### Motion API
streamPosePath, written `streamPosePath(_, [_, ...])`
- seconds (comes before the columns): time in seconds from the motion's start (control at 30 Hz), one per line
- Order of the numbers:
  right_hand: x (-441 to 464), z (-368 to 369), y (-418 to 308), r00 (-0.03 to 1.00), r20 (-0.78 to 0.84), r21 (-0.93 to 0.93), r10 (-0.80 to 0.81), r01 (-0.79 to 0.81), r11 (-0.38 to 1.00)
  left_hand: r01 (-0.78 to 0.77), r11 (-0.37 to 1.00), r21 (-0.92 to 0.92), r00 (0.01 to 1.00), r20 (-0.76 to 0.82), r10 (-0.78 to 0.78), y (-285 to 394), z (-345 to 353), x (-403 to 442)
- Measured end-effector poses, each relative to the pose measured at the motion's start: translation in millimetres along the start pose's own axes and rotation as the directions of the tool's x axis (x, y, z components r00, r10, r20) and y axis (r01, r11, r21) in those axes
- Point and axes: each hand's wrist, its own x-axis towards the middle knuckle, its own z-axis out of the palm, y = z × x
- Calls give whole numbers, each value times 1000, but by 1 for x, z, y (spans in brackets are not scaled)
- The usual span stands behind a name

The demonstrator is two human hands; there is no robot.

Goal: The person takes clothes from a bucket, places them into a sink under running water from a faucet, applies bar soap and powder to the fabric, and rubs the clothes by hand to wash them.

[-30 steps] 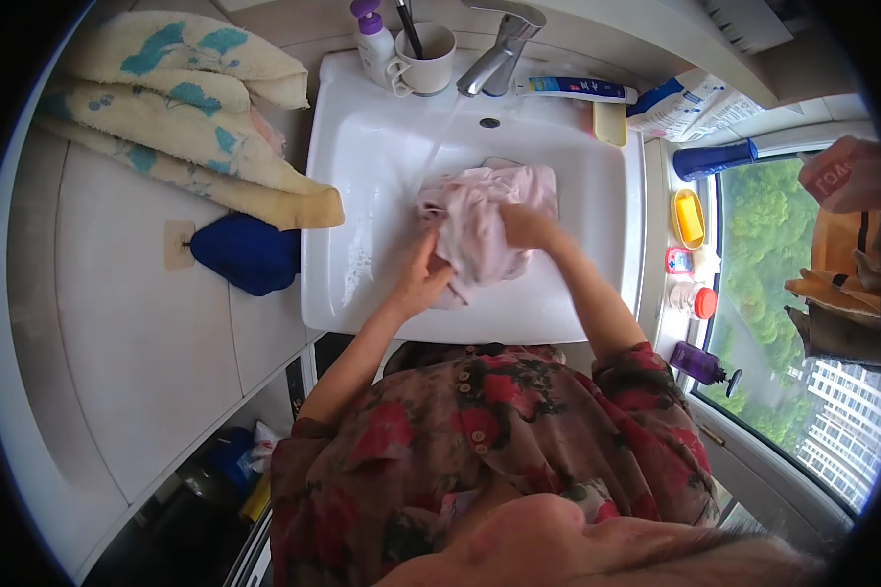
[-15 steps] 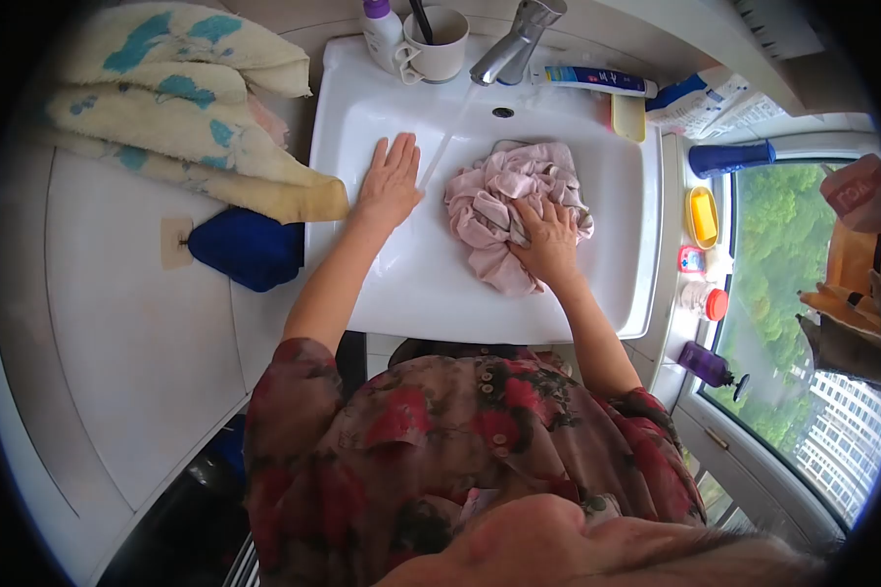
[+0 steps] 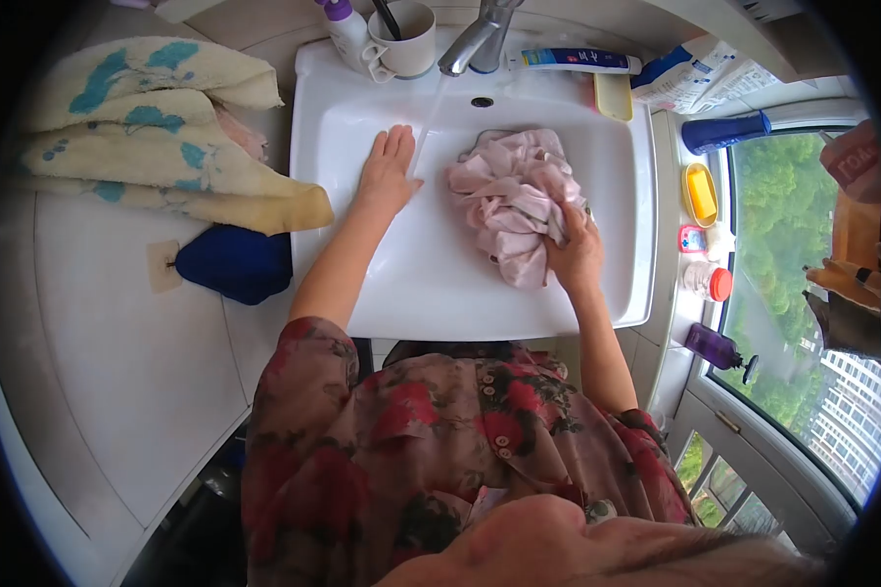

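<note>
A crumpled, wet-looking pale pink cloth (image 3: 515, 201) lies bunched in the white sink (image 3: 431, 303); its exact kind is hidden by the folds. My right hand (image 3: 578, 252) grips the cloth's right edge, with the fingertips partly lost among the folds. To the left, my left hand (image 3: 390, 176) rests palm down against the sink basin, fingers stretched out and holding nothing. Water runs from the metal faucet (image 3: 475, 44) in a thin stream close beside my left fingers. Above the cloth shows the dark drain or overflow hole (image 3: 482, 102).
A white mug (image 3: 406, 44) and a purple-capped bottle (image 3: 346, 34) stand at the back left rim. A toothpaste tube (image 3: 578, 61) and soap dish (image 3: 613, 96) lie at the back right. A patterned towel (image 3: 166, 137) hangs left; several containers, including a red-lidded jar (image 3: 707, 282), line the windowsill.
My right hand has shifted from the top of the pink cloth to its right edge and now grips it. The cloth's folds have changed. My left hand stays flat; the view has shifted slightly.
</note>
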Motion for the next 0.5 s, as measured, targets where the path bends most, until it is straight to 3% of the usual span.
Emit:
streamPosePath(0.07, [-9,-18,0,999,-38,59,-9,11,998,-3,1000,20,997,79,2,7,-11,-22])
streamPosePath(0.13, [-15,-40,-7,997,10,93,83,-83,992,-120,990,69,950,296,95,8,-15,-39])
streamPosePath(0.17, [-18,-46,-1,996,4,101,91,-91,991,-122,990,72,952,291,96,2,-16,-33])
streamPosePath(0.23, [-22,-61,4,993,-8,112,119,-117,987,-104,993,50,988,122,97,-14,-15,-16])
streamPosePath(0.27, [-22,-66,6,992,-28,131,122,-117,984,-127,979,161,990,75,116,-24,-14,-1])
streamPosePath(0.33, [-22,-64,17,994,-49,113,102,-96,989,-172,972,160,985,21,171,-29,-10,8])
streamPosePath(0.43, [-24,-61,22,995,-63,150,82,-71,986,-132,987,96,979,171,114,-24,-24,-19])
streamPosePath(0.5, [-22,-63,19,996,-49,150,69,-61,987,-182,983,40,967,191,171,-16,-22,-48])
